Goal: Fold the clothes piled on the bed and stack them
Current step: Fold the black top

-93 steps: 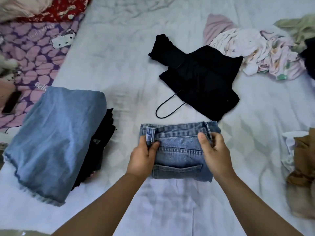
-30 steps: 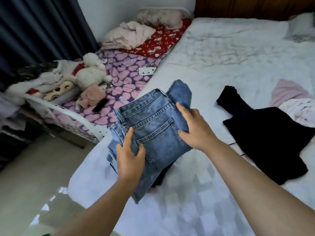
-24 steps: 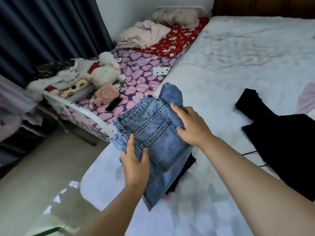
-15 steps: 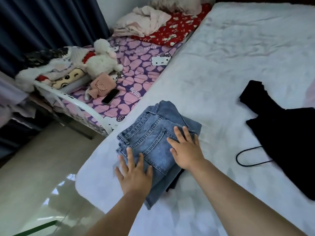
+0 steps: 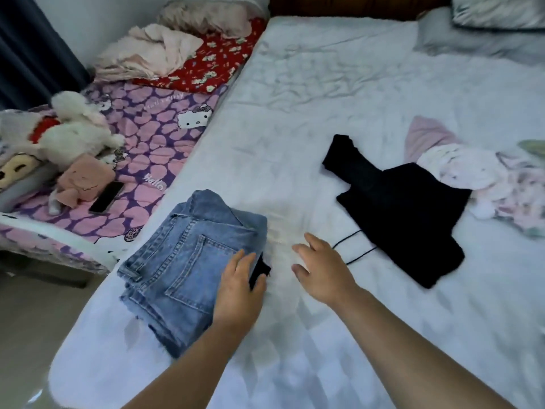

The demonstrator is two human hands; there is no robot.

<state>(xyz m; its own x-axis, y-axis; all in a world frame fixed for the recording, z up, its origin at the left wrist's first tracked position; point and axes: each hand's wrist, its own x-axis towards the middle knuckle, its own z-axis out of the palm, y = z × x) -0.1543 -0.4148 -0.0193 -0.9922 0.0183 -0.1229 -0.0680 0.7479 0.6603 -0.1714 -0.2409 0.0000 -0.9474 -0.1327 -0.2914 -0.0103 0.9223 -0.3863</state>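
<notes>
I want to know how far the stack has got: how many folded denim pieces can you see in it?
2: the folded jeans on top, and a second denim piece showing beneath at the far edge. A black garment peeks out underneath; more may be hidden.

Faded blue denim shorts (image 5: 188,261), matt black cloth top (image 5: 404,219), creased white bedsheet (image 5: 339,93)

Stack (image 5: 188,261) sits at the bed's (image 5: 339,98) near left edge, jeans (image 5: 182,255) on top. Top (image 5: 401,214) lies right of it — well apart. Loose pile (image 5: 483,178) touches the top's far right side. Cot (image 5: 153,137) left of bed — phone (image 5: 106,197) and toy (image 5: 73,134) on it.
</notes>
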